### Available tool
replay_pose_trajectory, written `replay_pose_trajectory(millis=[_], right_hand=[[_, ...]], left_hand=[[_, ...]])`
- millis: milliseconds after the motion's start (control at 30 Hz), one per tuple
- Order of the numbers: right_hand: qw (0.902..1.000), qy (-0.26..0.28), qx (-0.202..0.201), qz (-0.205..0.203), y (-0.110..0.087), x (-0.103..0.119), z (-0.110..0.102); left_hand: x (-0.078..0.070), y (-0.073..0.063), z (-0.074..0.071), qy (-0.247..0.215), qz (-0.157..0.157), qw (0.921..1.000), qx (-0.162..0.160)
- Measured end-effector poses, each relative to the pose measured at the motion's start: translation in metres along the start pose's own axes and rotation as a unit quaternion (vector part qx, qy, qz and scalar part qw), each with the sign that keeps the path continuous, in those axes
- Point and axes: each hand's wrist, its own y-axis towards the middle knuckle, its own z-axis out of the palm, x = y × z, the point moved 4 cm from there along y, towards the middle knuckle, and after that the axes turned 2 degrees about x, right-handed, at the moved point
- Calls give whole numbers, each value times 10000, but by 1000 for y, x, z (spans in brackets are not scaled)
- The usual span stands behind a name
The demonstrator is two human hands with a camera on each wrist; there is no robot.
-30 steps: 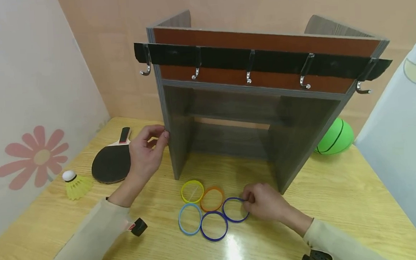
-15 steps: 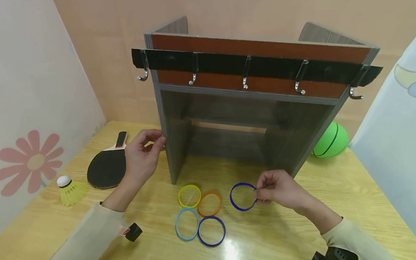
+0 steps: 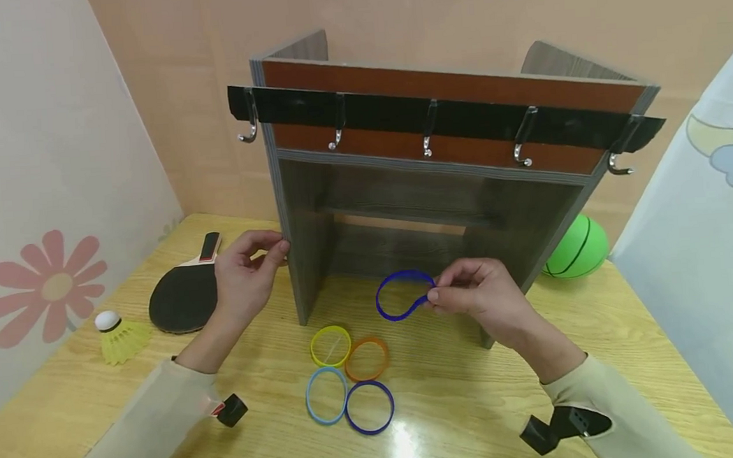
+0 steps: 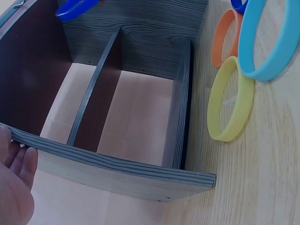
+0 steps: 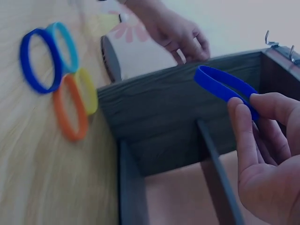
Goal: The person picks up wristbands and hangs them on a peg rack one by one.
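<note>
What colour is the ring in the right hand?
The ring is blue; it shows best in the right wrist view.

The rack [image 3: 305, 212] carries grey streaked wood grain, a reddish-brown front panel [image 3: 458, 87], a black strip [image 3: 384, 110] and silver hooks [image 3: 427, 145]. In front of the rack, the held band [image 5: 211, 86] is plain blue; the yellow band [image 4: 244, 103], orange band [image 4: 218, 44], light-blue band [image 4: 269, 70] and dark-blue band [image 5: 57, 65] lie on a yellow-brown, wood-grained worktop [image 3: 479, 418]. Left of the rack: black paddle [image 3: 184, 296]; yellow shuttlecock [image 3: 123, 337], white-tipped, black-ringed. Right of the rack: black-lined green ball [image 3: 569, 241].
</note>
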Motion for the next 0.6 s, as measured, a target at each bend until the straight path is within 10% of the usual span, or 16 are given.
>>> replay_pose_trajectory(millis=[600], right_hand=[[9908,1251,-69,-508,34,50,45]], left_hand=[[-1,0,-1,-79,-28,10000,-27]])
